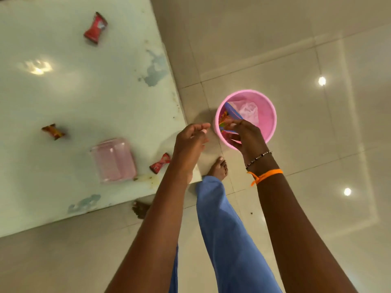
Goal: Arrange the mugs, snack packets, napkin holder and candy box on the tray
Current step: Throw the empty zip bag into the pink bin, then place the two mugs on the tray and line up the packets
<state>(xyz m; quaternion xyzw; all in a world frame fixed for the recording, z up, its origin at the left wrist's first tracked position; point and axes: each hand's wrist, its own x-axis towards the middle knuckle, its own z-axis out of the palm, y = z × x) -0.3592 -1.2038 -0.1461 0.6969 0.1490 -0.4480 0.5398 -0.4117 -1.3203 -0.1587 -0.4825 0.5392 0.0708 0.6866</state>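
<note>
My right hand (243, 134) reaches into a pink bucket (268, 115) on the floor, fingers pinched on a colourful blue-edged packet (229, 116) inside it. My left hand (190, 140) hovers beside the bucket at the table corner, fingers loosely curled, holding nothing. On the pale glass table (74, 92) lie a red snack packet (95, 28) at the far side, a small brown-red packet (53, 131), another red packet (160, 163) close to my left wrist, and a clear pink candy box (113, 160). No mugs, tray or napkin holder are in view.
The bucket also holds a crumpled clear plastic bag (250, 111). The table's corner edge (186, 123) juts toward the bucket. My bare feet (218, 169) and blue trouser leg (222, 229) stand on glossy beige floor tiles (306, 187).
</note>
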